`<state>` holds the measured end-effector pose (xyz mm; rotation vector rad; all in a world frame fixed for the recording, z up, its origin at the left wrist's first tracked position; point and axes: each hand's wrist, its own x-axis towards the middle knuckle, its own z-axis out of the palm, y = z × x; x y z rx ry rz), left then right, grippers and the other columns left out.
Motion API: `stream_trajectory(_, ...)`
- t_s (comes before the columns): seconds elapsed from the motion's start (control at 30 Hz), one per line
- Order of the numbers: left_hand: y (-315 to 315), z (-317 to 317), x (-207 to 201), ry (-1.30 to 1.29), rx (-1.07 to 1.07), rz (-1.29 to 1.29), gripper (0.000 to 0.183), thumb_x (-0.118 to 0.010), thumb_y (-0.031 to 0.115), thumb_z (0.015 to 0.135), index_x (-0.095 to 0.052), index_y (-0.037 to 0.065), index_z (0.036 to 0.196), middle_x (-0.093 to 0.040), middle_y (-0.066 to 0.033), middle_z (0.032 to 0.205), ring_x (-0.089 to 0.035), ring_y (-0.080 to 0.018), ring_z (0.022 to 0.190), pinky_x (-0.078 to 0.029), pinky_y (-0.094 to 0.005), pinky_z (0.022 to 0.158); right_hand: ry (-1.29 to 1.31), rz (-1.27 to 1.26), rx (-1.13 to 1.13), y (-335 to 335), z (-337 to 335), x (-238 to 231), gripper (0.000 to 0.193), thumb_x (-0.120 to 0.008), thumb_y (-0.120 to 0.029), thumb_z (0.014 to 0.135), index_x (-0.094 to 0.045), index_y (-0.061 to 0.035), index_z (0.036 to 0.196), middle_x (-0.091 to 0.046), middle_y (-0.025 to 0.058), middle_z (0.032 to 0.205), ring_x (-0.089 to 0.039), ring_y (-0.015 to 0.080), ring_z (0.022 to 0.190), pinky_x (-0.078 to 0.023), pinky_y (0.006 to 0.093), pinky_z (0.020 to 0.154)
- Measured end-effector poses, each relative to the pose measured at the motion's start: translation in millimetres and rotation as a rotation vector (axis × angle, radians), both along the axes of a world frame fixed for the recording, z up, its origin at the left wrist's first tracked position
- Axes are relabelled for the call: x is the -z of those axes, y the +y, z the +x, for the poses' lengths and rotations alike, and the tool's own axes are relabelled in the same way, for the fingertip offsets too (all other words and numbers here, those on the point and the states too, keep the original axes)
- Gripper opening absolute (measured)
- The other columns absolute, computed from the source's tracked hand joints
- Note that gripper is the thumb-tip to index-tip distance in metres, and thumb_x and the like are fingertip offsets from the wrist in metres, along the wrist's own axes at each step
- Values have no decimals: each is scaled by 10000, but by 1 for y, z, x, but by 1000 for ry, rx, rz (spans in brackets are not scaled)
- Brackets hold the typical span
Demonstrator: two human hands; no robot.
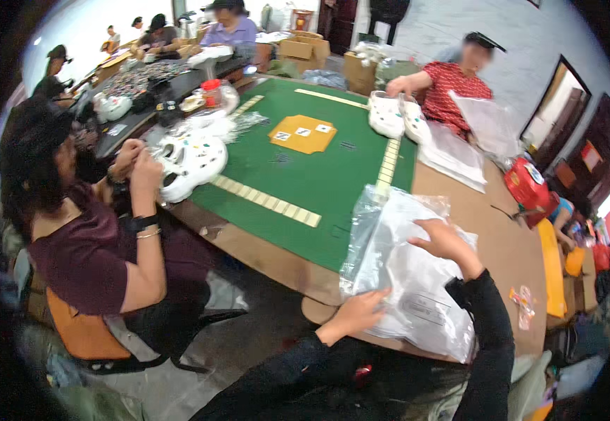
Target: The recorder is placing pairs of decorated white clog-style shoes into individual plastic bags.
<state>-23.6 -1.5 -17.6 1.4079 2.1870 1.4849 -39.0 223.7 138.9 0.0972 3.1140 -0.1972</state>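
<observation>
The right hand [450, 247] had a wide grip over plastic bags [415, 278]; the left hand [356, 316] (grip impossible to tell) touched them, their slickness risking a slide.

From head height, the wide fisheye view looks down and forward across the nearby table [503, 245]

Workshop, ppl [94, 259] w/ white clogs [385, 118], cardbd boxes [305, 50], plastic bags [417, 277]

Pale blue-grey wall [533, 59], with a narrow, dark-framed doorway [556, 105] at right. Brown-topped table [498, 242] bears a broad, flat green panel [301, 184]. Orange-backed chair [84, 330] stands on grey floor [249, 344] at left.
</observation>
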Motion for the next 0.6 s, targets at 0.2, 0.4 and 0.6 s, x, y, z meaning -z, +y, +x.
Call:
stream_trajectory(0.2,1,-4,-15,-50,55,-29,473,-550,239,783,-441,122,1228,-579,-126,964,-566,-313,855,-460,-390,728,13,-295,249,46,-11,17,510,-478,-478,826,-571,-36,1062,-596,132,1051,-533,292,1014,-306,483,908)
stream_trajectory(0.4,-3,-4,-14,-28,48,-63,494,-567,210,760,-439,137,1232,-587,-124,934,-575,-317,803,-469,-400,683,-42,-486,195,55,-10,23,291,-585,-243,781,-612,2,935,-637,147,784,-604,199,742,-466,298,679)
stream_trajectory(0.6,5,-1,-18,-128,-109,20,574,-526,110,774,-341,175,1313,-581,-201,916,-562,-382,746,-463,-432,639,692,-468,504,83,-44,28,261,-601,-239,769,-549,11,824,-579,125,718,-557,228,689,-422,350,648)
